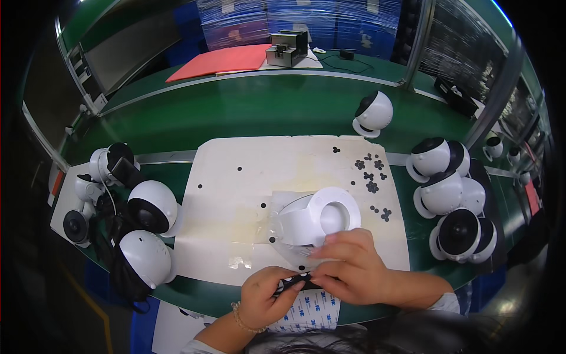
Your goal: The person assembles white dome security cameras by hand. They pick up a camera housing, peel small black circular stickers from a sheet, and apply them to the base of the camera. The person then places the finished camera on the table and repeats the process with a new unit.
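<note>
A white round camera base (321, 221) lies on its side on clear plastic film in the middle of the white mat (236, 177). My right hand (354, 268) rests against its lower edge, fingers bent and pinching toward the left. My left hand (268, 295) sits just below the mat's front edge, fingers closed on a small black piece (293, 285) over a white backing sheet (309, 310) with blue print. The fingertips of both hands meet at that piece.
Small black round pads (371, 177) lie scattered on the mat's right side. White dome cameras stand in groups at the left (150, 206) and right (448, 189), and one more dome camera (372, 113) stands alone on the green belt. A red folder (221, 61) and a grey box (287, 48) lie at the back.
</note>
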The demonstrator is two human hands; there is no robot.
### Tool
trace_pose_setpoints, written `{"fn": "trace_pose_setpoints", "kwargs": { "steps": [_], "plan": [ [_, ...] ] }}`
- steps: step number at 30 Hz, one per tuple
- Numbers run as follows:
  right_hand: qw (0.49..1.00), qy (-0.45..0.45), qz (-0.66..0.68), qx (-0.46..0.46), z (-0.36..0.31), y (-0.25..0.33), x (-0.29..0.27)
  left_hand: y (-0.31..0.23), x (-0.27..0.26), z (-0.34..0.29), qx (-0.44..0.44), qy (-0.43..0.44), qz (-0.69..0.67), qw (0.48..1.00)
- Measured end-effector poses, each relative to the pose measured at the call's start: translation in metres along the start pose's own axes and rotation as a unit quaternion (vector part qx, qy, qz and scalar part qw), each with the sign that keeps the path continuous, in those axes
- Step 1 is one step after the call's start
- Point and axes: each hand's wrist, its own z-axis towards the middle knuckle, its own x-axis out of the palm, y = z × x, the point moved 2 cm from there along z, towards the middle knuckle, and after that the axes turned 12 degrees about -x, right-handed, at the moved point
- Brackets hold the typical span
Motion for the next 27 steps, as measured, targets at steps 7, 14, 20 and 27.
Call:
{"fn": "trace_pose_setpoints", "kwargs": {
  "steps": [7,14,20,27],
  "plan": [
    [0.992,-0.012,-0.045,-0.113,-0.003,0.007,-0.004,0.0,-0.002,-0.001,-0.002,-0.015,0.049,0.999],
    [0.994,0.02,0.106,0.004,0.011,0.001,0.003,-0.001,0.0,0.002,0.023,0.008,0.046,0.999],
    [0.986,0.013,0.166,0.021,0.006,0.005,0.0,0.002,0.0,0.001,0.028,-0.001,0.056,0.998],
    [0.97,-0.11,0.217,0.022,-0.003,0.0,0.008,0.005,0.001,0.0,0.013,-0.01,0.044,0.999]
  ]
}}
